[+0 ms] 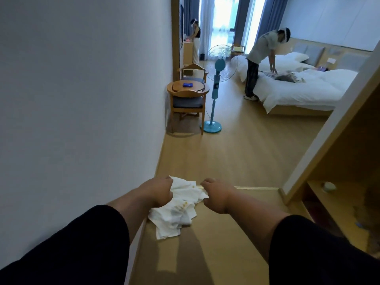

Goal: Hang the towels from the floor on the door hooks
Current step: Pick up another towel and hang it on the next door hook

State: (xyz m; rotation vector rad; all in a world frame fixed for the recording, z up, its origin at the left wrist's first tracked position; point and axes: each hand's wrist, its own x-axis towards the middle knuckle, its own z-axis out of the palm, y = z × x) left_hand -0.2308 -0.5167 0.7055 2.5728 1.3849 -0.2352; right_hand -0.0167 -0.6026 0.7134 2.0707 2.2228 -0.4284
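Both arms, in black sleeves, extended forward and down over the light wooden floor, close beside the plain white wall on the left.

The crumpled white cloth towel was bunched between the two hands. Its lower portion spread toward the floor; whether it touched the floor could not be determined.

Left hand: fingers curled around the upper left edge of the towel, gripping it.

Right hand: fingers curled at the upper right edge of the towel, gripping it.

A pale wooden door panel stood tilted at the right of the view; no hooks could be made out on it.

Further back, a round wooden table with wooden armchairs stood against the wall, with a blue pedestal fan just beside it. Two beds with white bedding occupied the right side of the room. One person bent over the nearer bed; a second person stood near the curtained window.
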